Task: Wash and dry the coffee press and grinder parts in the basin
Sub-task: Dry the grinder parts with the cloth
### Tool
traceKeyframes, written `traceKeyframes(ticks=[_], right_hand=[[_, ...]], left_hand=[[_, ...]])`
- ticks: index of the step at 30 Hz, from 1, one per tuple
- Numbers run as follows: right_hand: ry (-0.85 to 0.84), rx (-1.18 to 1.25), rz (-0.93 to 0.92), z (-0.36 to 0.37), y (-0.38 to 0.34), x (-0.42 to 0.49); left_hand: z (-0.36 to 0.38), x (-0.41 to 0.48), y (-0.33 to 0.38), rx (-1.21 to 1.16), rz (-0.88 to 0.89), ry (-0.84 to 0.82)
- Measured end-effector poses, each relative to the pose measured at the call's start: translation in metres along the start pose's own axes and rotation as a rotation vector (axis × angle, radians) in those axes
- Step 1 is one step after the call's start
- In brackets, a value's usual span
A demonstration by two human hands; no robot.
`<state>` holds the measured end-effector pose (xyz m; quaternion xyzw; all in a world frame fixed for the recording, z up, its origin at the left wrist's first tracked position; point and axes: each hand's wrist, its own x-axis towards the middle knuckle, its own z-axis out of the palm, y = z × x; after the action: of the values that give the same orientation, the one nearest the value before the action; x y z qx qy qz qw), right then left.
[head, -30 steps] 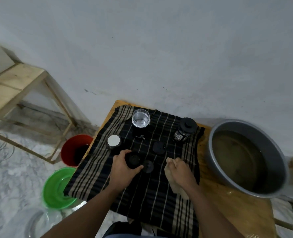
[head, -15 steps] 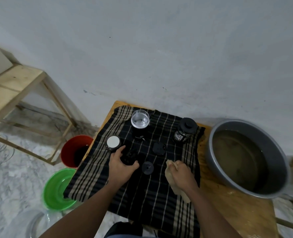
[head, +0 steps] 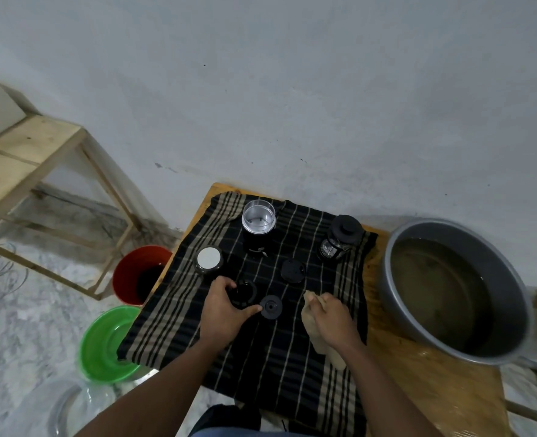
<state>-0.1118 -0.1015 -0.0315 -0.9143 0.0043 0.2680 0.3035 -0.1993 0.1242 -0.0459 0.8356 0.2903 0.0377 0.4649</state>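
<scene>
While the right hand is clutching a beige cloth at centre frame, the left hand is curling round a black cup on the striped towel.

Round grey metal basin: matt, dull. Black-tan striped woven cloth: soft, matt. Pale wood tabletop: rough, w/ wet sheen. Round green plastic bowl: glossy. Crumpled beige rag: matt.

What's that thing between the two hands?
A round black disc lies on the striped cloth between the left hand and right hand, in the head view.
</scene>
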Motion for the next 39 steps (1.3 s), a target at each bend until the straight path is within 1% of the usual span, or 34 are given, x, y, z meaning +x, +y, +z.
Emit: traceKeyframes(ticks=[4, 6, 8, 9, 10, 11, 12, 14, 16, 19, 21, 24, 25, 26, 27, 28, 29, 30, 31, 32, 33, 34, 35, 37, 39], right_hand=[[-0.003, 0.036, 0.007, -0.001, 0.001, 0.002], [0.014, 0.052, 0.003, -0.003, 0.000, 0.002], [0.045, 0.075, -0.002, -0.005, -0.003, 0.001], [0.068, 0.085, -0.015, -0.006, -0.004, 0.001], [0.093, 0.096, -0.029, -0.006, -0.004, 0.001], [0.112, 0.111, -0.036, -0.008, -0.003, 0.001], [0.123, 0.121, -0.041, -0.009, -0.002, 0.000], [0.135, 0.135, -0.036, -0.012, 0.003, -0.001], [0.140, 0.151, -0.026, -0.016, 0.007, -0.004], [0.143, 0.170, 0.003, -0.023, 0.012, -0.005], [0.150, 0.174, 0.019, -0.027, 0.015, -0.004], [0.155, 0.181, 0.018, -0.029, 0.018, -0.004], [0.162, 0.193, 0.018, -0.030, 0.019, -0.004], [0.175, 0.207, 0.018, -0.030, 0.019, -0.004], [0.198, 0.224, 0.015, -0.032, 0.019, -0.005], [0.223, 0.243, 0.010, -0.033, 0.020, -0.005], [0.248, 0.271, 0.002, -0.035, 0.019, -0.005], [0.272, 0.313, -0.005, -0.038, 0.017, -0.006], [0.297, 0.371, -0.021, -0.040, 0.014, -0.006], [0.325, 0.434, -0.044, -0.043, 0.009, -0.006], [0.345, 0.484, -0.076, -0.046, 0.004, -0.006], [0.343, 0.505, -0.117, -0.051, -0.004, -0.006], [0.300, 0.501, -0.167, -0.056, -0.011, -0.004], [0.141, 0.480, -0.241, -0.063, -0.026, -0.003], [0.042, 0.513, -0.267, -0.065, -0.037, -0.005]], left_hand=[[-0.004, -0.006, 0.005, 0.119, 0.084, -0.066], [-0.004, -0.008, 0.015, 0.211, 0.190, 0.007], [0.002, -0.003, 0.034, 0.311, 0.353, 0.120], [0.006, 0.004, 0.048, 0.345, 0.428, 0.145], [0.012, 0.013, 0.063, 0.383, 0.487, 0.120], [0.020, 0.023, 0.078, 0.422, 0.520, 0.036], [0.027, 0.033, 0.092, 0.470, 0.511, -0.084], [0.048, 0.050, 0.110, 0.605, 0.429, -0.311], [0.067, 0.064, 0.115, 0.724, 0.332, -0.439], [0.085, 0.076, 0.109, 0.786, 0.247, -0.513], [0.091, 0.081, 0.103, 0.816, 0.251, -0.519], [0.093, 0.083, 0.094, 0.803, 0.283, -0.473], [0.092, 0.082, 0.093, 0.757, 0.289, -0.446], [0.092, 0.080, 0.094, 0.660, 0.263, -0.420], [0.091, 0.078, 0.098, 0.484, 0.192, -0.404], [0.089, 0.074, 0.104, 0.222, 0.052, -0.407], [0.087, 0.071, 0.113, -0.077, -0.141, -0.449], [0.084, 0.068, 0.119, -0.336, -0.323, -0.533], [0.079, 0.066, 0.123, -0.527, -0.451, -0.624], [0.074, 0.064, 0.125, -0.622, -0.500, -0.710], [0.070, 0.062, 0.125, -0.664, -0.505, -0.775], [0.066, 0.061, 0.123, -0.681, -0.474, -0.828], [0.062, 0.058, 0.122, -0.692, -0.447, -0.864], [0.058, 0.054, 0.123, -0.740, -0.413, -0.914], [0.053, 0.052, 0.126, -0.783, -0.403, -0.924]])
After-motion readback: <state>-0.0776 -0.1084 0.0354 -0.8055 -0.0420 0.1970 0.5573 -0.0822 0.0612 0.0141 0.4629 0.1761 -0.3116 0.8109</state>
